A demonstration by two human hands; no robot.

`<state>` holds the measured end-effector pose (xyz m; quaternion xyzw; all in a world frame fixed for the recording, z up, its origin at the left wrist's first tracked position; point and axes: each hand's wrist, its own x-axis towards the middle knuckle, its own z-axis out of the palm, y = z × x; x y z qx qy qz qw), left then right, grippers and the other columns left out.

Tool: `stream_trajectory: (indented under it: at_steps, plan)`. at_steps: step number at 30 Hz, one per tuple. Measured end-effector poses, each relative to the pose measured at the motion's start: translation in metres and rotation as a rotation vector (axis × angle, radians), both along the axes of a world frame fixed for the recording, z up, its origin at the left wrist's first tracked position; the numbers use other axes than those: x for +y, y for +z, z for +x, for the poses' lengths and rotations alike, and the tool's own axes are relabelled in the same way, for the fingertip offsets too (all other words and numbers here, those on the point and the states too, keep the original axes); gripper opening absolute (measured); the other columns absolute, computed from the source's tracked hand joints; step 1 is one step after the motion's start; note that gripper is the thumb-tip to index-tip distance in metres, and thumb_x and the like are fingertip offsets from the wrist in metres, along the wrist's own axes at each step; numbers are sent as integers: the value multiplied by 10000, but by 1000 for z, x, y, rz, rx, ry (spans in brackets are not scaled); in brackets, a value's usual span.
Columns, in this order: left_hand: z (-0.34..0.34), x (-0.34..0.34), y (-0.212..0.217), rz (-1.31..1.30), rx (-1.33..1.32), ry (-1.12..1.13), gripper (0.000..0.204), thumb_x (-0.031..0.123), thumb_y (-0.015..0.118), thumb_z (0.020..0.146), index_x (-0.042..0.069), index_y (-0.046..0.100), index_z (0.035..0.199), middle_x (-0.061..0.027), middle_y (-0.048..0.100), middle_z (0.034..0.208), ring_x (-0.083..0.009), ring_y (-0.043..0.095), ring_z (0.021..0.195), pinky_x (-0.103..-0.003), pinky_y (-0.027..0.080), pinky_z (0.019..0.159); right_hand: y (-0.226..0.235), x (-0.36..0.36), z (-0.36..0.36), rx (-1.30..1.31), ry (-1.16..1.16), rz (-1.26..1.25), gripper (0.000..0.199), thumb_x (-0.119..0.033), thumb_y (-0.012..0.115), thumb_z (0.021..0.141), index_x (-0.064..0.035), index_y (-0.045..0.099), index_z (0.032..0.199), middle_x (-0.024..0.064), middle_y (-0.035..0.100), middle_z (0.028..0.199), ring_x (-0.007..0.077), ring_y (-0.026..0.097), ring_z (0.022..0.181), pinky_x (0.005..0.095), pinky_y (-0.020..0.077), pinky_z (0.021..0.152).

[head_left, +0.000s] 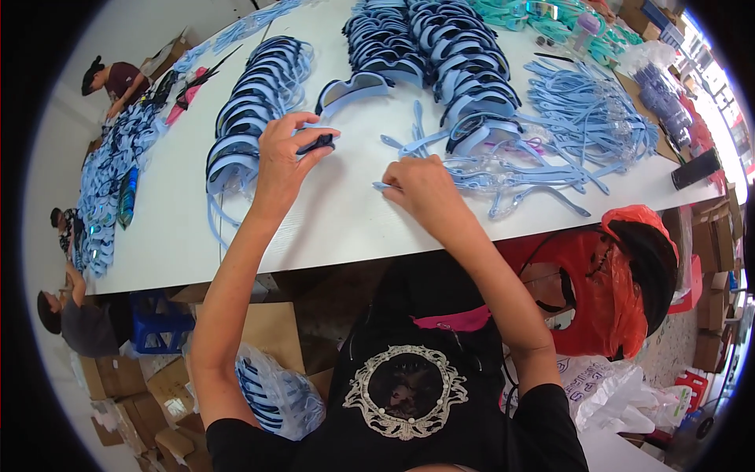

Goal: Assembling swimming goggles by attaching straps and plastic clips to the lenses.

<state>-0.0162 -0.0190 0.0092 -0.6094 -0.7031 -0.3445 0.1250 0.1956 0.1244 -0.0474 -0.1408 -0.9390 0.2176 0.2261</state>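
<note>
My left hand (285, 153) is raised over the table, thumb and fingers pinching a small black piece (317, 144); its exact kind does not show. Just beyond it lies a single light-blue swim goggle frame (352, 93), curved, with a dark edge. My right hand (425, 185) is low over the tabletop, its fingers closed on a light-blue strap (380, 186), whose end pokes out on the left. More light-blue straps with clear parts (511, 175) spread to the right of that hand. A row of goggles (233, 145) stands left of my left hand.
Dense rows of goggles (472, 75) run up the white table (330, 228). A strap pile (590, 118) and a black cylinder (696, 169) lie right. A red stool (543, 263) stands below the edge. Several people (86, 318) are at the left, beside another goggle pile (102, 197).
</note>
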Motion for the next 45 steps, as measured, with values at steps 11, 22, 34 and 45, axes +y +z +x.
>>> stream_trajectory:
  at_steps: [11, 22, 34, 45]
  plan:
    - [46, -17, 23, -257, -95, -264, 192, 170, 786, 897, 106, 790, 1078, -41, 618, 888, -225, 609, 973, -515, 289, 1216, 39, -27, 18, 497, 136, -506, 114, -98, 811, 895, -61, 767, 994, 63, 736, 853, 237, 692, 778, 368, 548, 683]
    - [63, -6, 36, -429, -381, -402, 164, 104, 731, 937, -11, 721, 1054, -90, 575, 912, -236, 548, 893, -363, 445, 765, 44, -17, 39, 491, 77, -107, 166, -65, 841, 847, -86, 753, 986, 56, 706, 867, 227, 665, 780, 364, 548, 690]
    - [59, -2, 36, -530, -373, -428, 194, 107, 719, 951, -3, 727, 1110, -90, 576, 948, -237, 554, 916, -356, 461, 787, 59, -7, 44, 278, 63, 39, 160, -163, 817, 888, -83, 678, 883, 34, 668, 808, 232, 633, 736, 378, 496, 624]
    - [69, -3, 21, -398, -302, -382, 218, 218, 688, 993, 0, 700, 999, -93, 548, 926, -275, 507, 917, -399, 437, 874, 50, -19, 40, 312, -36, -31, 203, -152, 794, 904, -72, 625, 826, 45, 638, 745, 230, 624, 689, 379, 468, 590]
